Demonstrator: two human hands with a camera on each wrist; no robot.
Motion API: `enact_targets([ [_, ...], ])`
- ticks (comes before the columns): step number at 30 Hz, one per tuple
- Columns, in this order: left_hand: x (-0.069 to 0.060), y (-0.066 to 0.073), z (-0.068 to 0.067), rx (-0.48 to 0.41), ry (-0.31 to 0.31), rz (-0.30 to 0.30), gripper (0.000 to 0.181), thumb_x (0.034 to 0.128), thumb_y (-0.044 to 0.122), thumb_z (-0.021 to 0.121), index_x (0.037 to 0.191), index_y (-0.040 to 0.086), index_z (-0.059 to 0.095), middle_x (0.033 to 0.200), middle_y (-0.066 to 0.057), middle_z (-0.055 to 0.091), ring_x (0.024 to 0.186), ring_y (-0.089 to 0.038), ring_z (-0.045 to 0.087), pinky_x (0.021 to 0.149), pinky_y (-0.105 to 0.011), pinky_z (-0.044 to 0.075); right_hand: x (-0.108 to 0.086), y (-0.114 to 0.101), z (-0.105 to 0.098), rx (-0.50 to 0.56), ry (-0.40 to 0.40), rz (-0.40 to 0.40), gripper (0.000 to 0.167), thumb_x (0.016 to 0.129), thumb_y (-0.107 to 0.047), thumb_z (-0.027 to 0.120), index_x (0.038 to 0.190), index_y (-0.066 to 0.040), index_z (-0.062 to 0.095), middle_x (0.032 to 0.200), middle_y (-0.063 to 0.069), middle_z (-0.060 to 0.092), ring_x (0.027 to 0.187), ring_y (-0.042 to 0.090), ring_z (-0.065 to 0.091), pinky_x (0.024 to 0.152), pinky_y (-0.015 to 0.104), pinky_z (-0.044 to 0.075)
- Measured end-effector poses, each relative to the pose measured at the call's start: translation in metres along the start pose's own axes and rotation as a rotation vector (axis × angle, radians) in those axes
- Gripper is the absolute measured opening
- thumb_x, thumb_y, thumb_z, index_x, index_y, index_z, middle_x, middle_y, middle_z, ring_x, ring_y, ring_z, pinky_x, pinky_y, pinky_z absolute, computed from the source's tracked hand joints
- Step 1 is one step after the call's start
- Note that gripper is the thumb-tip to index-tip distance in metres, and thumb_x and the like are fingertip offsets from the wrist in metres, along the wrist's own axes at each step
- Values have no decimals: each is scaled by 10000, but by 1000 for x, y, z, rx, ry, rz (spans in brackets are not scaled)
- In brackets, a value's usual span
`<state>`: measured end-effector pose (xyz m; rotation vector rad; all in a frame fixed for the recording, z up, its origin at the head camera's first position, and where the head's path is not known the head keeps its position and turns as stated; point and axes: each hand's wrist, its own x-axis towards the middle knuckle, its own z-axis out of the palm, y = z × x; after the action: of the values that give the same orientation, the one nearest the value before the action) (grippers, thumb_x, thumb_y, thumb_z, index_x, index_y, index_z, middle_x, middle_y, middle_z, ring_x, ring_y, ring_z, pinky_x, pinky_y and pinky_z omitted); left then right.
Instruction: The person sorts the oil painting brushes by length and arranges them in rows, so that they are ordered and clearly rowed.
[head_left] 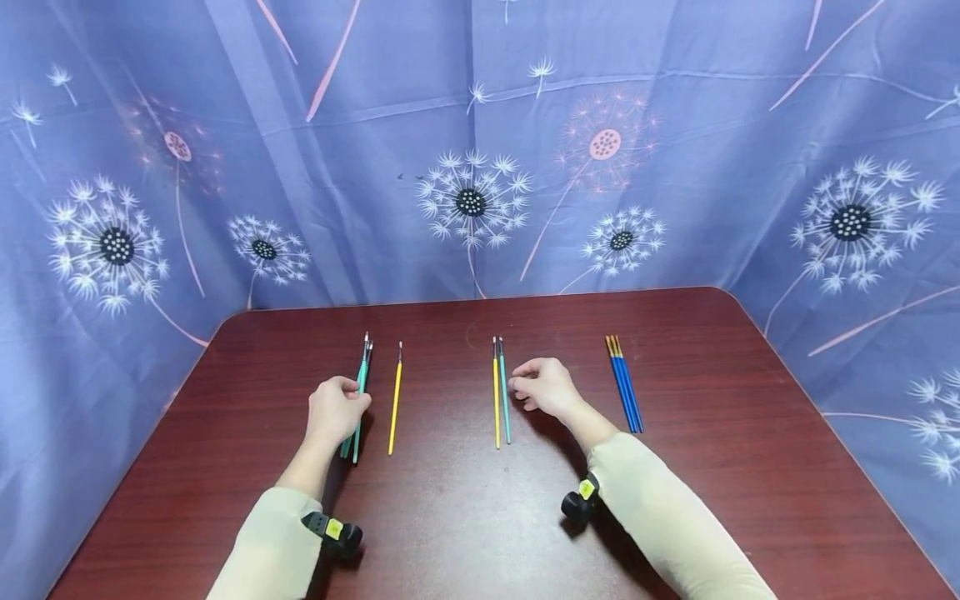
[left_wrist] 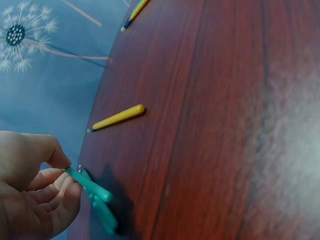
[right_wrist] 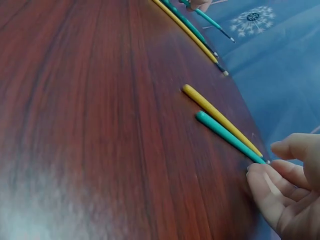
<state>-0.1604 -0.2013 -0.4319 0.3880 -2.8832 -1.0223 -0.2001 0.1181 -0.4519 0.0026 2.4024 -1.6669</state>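
My left hand [head_left: 335, 412] pinches a green paintbrush [left_wrist: 92, 186], raised just off the table with its bristles pointing away. Under it lie other green paintbrushes [left_wrist: 104, 216], partly covered by the hand. Just to the right, a yellow paintbrush [head_left: 395, 408] lies alone. My right hand [head_left: 551, 390] is beside another green paintbrush [head_left: 506, 400], its fingertips close to the brush's front part and a gap between thumb and fingers. That brush lies flat alongside a second yellow paintbrush [head_left: 496, 400]. Whether the right fingertips touch it, I cannot tell.
Several blue paintbrushes [head_left: 626, 392] with golden ferrules lie side by side at the right. Everything rests on a dark red-brown wooden table [head_left: 450, 517]. A blue curtain [head_left: 360, 167] with dandelion prints hangs behind the table and at both sides.
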Motion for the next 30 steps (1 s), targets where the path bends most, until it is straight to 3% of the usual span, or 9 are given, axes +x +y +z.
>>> enact_targets([
  [13, 5, -19, -18, -9, 51, -39, 276, 826, 164, 605, 1020, -26, 654, 936, -195, 706, 910, -331, 634, 783, -417, 483, 13, -6, 15, -191, 57, 72, 152, 760, -110, 762, 811, -7, 662, 618, 66, 631, 507, 103, 578, 481, 271, 540],
  [23, 5, -35, -29, -11, 41, -102, 311, 832, 182, 585, 1056, -23, 652, 998, -219, 691, 926, -340, 624, 774, -405, 487, 21, -16, 16, -285, 21, 175, 135, 759, -85, 753, 733, -14, 641, 620, 79, 631, 527, 122, 603, 477, 279, 542],
  [30, 7, -42, -29, -94, -37, -143, 278, 860, 143, 575, 1059, -44, 629, 990, -238, 682, 592, -150, 634, 567, -267, 520, 26, -28, 14, -442, -65, 237, 157, 788, -48, 659, 663, -3, 576, 524, 80, 578, 468, 159, 613, 472, 303, 544],
])
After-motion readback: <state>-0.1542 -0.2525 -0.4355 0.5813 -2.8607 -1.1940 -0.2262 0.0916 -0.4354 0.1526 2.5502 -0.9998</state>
